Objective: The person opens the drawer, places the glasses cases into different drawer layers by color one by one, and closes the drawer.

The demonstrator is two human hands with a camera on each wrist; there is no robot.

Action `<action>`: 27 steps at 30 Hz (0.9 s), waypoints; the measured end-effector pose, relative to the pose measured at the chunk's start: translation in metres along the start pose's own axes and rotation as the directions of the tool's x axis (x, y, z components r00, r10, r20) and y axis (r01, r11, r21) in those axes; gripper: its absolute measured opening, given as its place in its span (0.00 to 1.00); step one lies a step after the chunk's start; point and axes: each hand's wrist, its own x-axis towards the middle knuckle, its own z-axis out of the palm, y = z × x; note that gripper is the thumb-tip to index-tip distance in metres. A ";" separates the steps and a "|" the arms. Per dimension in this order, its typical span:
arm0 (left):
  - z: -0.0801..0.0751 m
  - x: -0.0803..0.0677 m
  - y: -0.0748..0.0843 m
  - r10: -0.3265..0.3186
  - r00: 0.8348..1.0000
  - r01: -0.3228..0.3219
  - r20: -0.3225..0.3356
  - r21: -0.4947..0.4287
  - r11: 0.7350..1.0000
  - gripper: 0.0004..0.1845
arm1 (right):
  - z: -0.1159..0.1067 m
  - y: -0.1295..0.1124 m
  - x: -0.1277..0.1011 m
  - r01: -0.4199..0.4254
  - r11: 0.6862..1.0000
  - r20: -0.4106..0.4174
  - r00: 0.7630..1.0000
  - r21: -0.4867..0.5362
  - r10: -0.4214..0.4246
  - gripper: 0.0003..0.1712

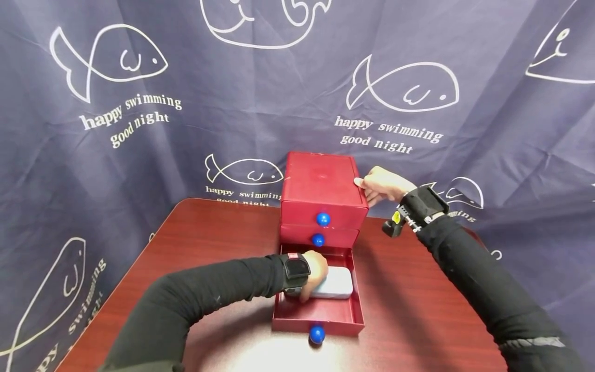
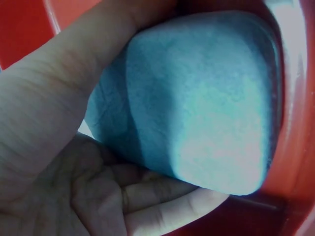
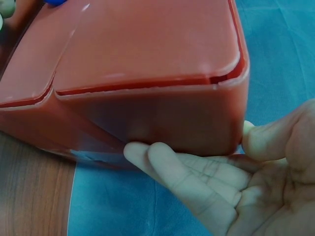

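Observation:
My left hand (image 1: 316, 271) reaches down into the pulled-out bottom drawer (image 1: 321, 312) of a red drawer cabinet (image 1: 323, 178). It grips a light-blue oblong case (image 1: 340, 283) with rounded corners, which lies crosswise in the drawer. In the left wrist view, thumb and fingers lie along opposite sides of the case (image 2: 216, 98), close to the red drawer wall. My right hand (image 1: 383, 183) rests on the cabinet's upper right edge. Its thumb is on the top and its nearly straight fingers (image 3: 172, 167) touch the side wall.
Blue round knobs mark the drawers; one knob (image 1: 317, 335) is on the pulled-out drawer's front. The two upper drawers are closed. The cabinet stands on a reddish-brown wooden table (image 1: 223, 227), with a dark blue fish-print curtain (image 1: 307, 113) hanging behind it.

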 end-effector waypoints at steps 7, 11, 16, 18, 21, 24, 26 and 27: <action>0.005 0.001 -0.003 0.028 0.999 -0.028 -0.036 -0.014 1.000 0.20 | -0.001 0.002 0.003 -0.006 1.000 0.005 1.000 0.009 0.006 0.19; 0.010 -0.001 -0.005 0.008 0.997 -0.016 -0.083 -0.095 0.995 0.20 | 0.000 0.003 0.004 -0.010 1.000 0.001 1.000 0.014 0.010 0.20; 0.020 -0.001 -0.004 -0.040 0.995 0.027 -0.087 -0.145 0.989 0.34 | 0.001 0.005 0.006 -0.021 1.000 0.000 1.000 0.012 0.021 0.18; 0.024 0.000 -0.004 -0.063 0.996 0.051 -0.070 -0.162 0.986 0.39 | 0.002 0.005 0.007 -0.022 1.000 0.000 1.000 0.014 0.022 0.18; 0.026 0.000 -0.005 -0.090 0.995 0.080 -0.050 -0.186 0.979 0.43 | 0.004 0.006 0.007 -0.024 1.000 -0.003 1.000 0.020 0.024 0.18; 0.026 -0.003 -0.007 -0.098 0.993 0.082 -0.072 -0.202 0.976 0.40 | 0.005 0.006 0.007 -0.025 0.999 0.000 1.000 0.027 0.025 0.18; 0.024 -0.008 -0.008 -0.092 0.990 0.068 -0.109 -0.205 0.976 0.37 | 0.004 0.005 0.007 -0.026 0.999 0.000 1.000 0.025 0.026 0.18; 0.024 -0.010 -0.009 -0.087 0.987 0.059 -0.138 -0.200 0.978 0.36 | 0.004 0.005 0.007 -0.025 0.999 0.000 1.000 0.023 0.025 0.18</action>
